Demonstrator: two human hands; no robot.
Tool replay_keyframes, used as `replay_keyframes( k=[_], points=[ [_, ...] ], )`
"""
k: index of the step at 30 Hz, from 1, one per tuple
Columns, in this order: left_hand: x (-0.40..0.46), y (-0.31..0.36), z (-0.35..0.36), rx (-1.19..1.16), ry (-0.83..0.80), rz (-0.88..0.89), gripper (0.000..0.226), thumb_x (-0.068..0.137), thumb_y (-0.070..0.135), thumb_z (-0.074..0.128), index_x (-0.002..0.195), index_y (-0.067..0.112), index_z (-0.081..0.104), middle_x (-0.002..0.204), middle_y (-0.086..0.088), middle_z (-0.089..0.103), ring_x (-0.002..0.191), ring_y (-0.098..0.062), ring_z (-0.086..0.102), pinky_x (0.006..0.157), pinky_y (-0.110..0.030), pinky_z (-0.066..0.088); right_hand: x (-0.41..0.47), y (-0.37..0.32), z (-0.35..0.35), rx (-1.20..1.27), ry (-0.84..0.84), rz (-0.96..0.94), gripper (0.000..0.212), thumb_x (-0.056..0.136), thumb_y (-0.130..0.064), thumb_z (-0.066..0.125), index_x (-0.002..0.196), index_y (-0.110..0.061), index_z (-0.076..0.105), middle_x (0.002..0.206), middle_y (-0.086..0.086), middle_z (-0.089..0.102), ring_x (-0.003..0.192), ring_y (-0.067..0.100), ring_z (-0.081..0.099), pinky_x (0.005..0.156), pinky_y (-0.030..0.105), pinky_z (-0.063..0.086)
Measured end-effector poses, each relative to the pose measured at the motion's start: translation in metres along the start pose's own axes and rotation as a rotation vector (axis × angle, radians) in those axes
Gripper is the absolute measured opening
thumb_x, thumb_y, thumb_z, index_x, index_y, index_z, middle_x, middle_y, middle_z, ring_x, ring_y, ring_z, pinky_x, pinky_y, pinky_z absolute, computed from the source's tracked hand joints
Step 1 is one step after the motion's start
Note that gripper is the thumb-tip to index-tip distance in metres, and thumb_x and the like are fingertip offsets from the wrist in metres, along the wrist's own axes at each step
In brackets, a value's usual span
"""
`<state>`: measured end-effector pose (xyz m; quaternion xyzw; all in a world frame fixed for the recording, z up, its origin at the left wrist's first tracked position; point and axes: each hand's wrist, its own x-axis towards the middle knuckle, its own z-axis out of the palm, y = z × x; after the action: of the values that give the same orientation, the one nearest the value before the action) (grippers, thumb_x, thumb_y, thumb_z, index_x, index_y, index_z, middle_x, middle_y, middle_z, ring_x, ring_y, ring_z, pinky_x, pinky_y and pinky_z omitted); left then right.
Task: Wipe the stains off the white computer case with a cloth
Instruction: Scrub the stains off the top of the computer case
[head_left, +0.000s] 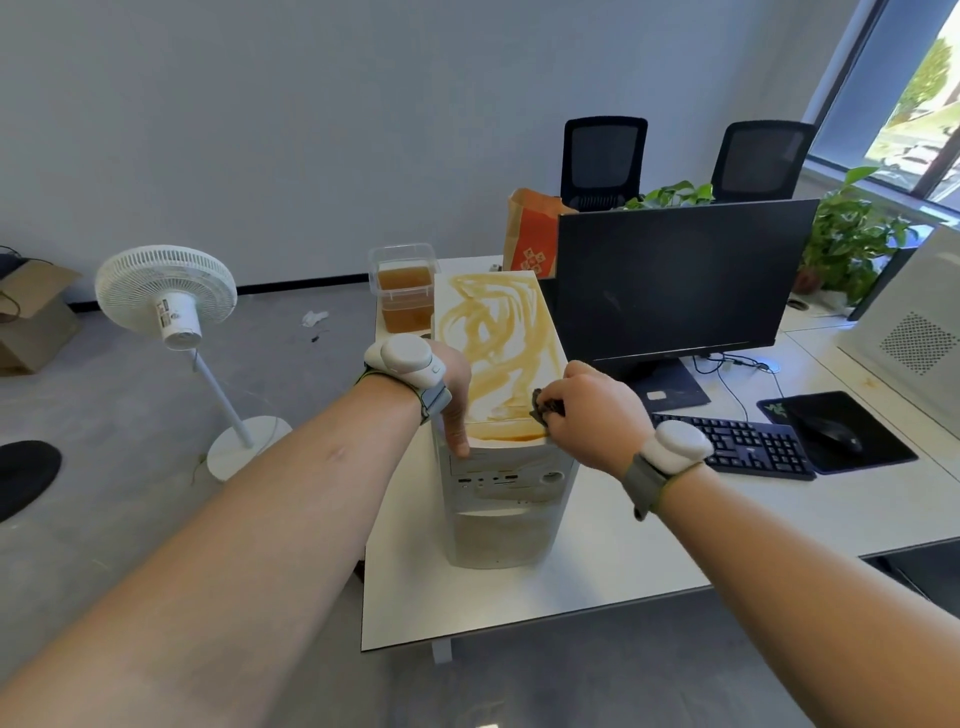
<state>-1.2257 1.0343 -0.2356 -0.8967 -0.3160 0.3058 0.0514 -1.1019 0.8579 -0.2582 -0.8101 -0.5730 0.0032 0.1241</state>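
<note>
Case: white computer case (506, 499) upright on the desk (597, 577), top smeared with brown stains (493, 332)
Left hand: left hand (457, 395) steadies the case's near left corner, thumb down the front; other fingers hidden, probably over the side
Right hand: right hand (587, 410) curled round a dark cloth (545, 408) at the near right edge
Technique: press flat, overlapping strokes, refold to clean cloth, stop drips reaching the front ports

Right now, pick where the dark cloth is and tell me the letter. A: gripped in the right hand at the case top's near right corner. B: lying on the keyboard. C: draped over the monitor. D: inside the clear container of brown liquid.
A: the right hand grips the dark cloth at the near right corner of the stained white computer case.
</note>
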Motion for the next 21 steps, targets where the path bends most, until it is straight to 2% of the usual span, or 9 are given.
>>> replay_keyframes(
  k=[2,4,6,8,11,13,15,18,21],
  points=[
    [-0.004,0.004,-0.003,0.004,-0.021,-0.012,0.069,0.067,0.079,0.075,0.074,0.012,0.058,0.072,0.0,0.051,0.059,-0.019,0.046,0.052,-0.027,0.035,-0.009,0.008,-0.008,-0.019,-0.057,-0.064,0.023,0.095,-0.027,0.059,0.107,-0.028,0.078,0.094,-0.006,0.05,0.081,0.023,0.058,0.071,0.037,0.055],
    [-0.005,0.006,-0.011,-0.038,-0.074,-0.049,0.066,0.073,0.076,0.072,0.08,0.011,0.06,0.08,-0.002,0.054,0.064,-0.021,0.047,0.058,-0.026,0.04,-0.012,0.014,-0.015,-0.018,-0.104,-0.054,0.023,0.094,-0.028,0.059,0.106,-0.026,0.079,0.098,-0.004,0.056,0.086,0.022,0.059,0.076,0.039,0.057],
    [-0.005,0.009,-0.016,-0.067,-0.092,-0.048,0.064,0.076,0.073,0.071,0.081,0.011,0.059,0.088,-0.003,0.055,0.074,-0.021,0.05,0.07,-0.028,0.042,-0.01,0.012,-0.016,0.038,-0.041,0.018,0.023,0.094,-0.029,0.058,0.102,-0.025,0.079,0.099,-0.001,0.059,0.087,0.022,0.059,0.075,0.04,0.057],
    [0.002,0.006,-0.008,-0.12,-0.066,-0.065,0.063,0.076,0.072,0.072,0.082,0.011,0.058,0.087,-0.003,0.055,0.077,-0.02,0.051,0.073,-0.029,0.042,-0.011,-0.001,-0.01,0.13,0.094,0.067,0.022,0.094,-0.03,0.059,0.103,-0.024,0.078,0.099,-0.002,0.058,0.086,0.021,0.059,0.074,0.038,0.057],
    [0.005,0.001,0.0,-0.115,-0.028,-0.053,0.062,0.076,0.068,0.076,0.073,0.011,0.054,0.073,0.001,0.05,0.065,-0.019,0.047,0.071,-0.035,0.043,-0.028,-0.027,0.008,0.195,0.2,-0.04,0.018,0.094,-0.031,0.065,0.105,-0.027,0.078,0.099,-0.005,0.06,0.075,0.019,0.06,0.061,0.03,0.051],
    [0.005,-0.004,0.0,-0.16,-0.002,-0.056,0.048,0.07,0.054,0.088,0.074,0.015,0.061,0.076,0.001,0.059,0.069,-0.019,0.054,0.071,-0.033,0.046,-0.036,-0.03,0.017,0.136,0.208,-0.127,0.011,0.09,-0.028,0.07,0.096,-0.027,0.08,0.091,-0.005,0.059,0.061,0.019,0.056,0.048,0.022,0.039],
    [0.006,-0.007,0.005,-0.197,0.027,-0.053,0.044,0.066,0.05,0.092,0.075,0.018,0.063,0.077,0.003,0.061,0.07,-0.017,0.057,0.066,-0.029,0.047,-0.036,-0.019,0.016,0.063,0.221,-0.142,0.009,0.086,-0.025,0.071,0.089,-0.027,0.079,0.086,-0.006,0.056,0.055,0.021,0.053,0.045,0.021,0.037],
    [0.009,-0.005,0.012,-0.131,0.048,-0.036,0.069,0.067,0.077,0.077,0.069,0.013,0.051,0.07,0.004,0.048,0.058,-0.013,0.043,0.051,-0.023,0.034,-0.032,0.002,0.005,-0.03,0.17,-0.092,0.015,0.086,-0.029,0.065,0.092,-0.029,0.079,0.087,-0.007,0.053,0.064,0.025,0.058,0.053,0.03,0.05],
    [0.003,0.0,0.005,-0.167,-0.047,-0.077,0.066,0.073,0.075,0.074,0.068,0.013,0.051,0.07,0.0,0.046,0.059,-0.017,0.043,0.051,-0.02,0.04,-0.022,0.013,-0.008,-0.023,0.08,0.004,0.019,0.091,-0.03,0.059,0.095,-0.031,0.078,0.089,-0.008,0.051,0.076,0.022,0.058,0.061,0.029,0.049]
  ],
)
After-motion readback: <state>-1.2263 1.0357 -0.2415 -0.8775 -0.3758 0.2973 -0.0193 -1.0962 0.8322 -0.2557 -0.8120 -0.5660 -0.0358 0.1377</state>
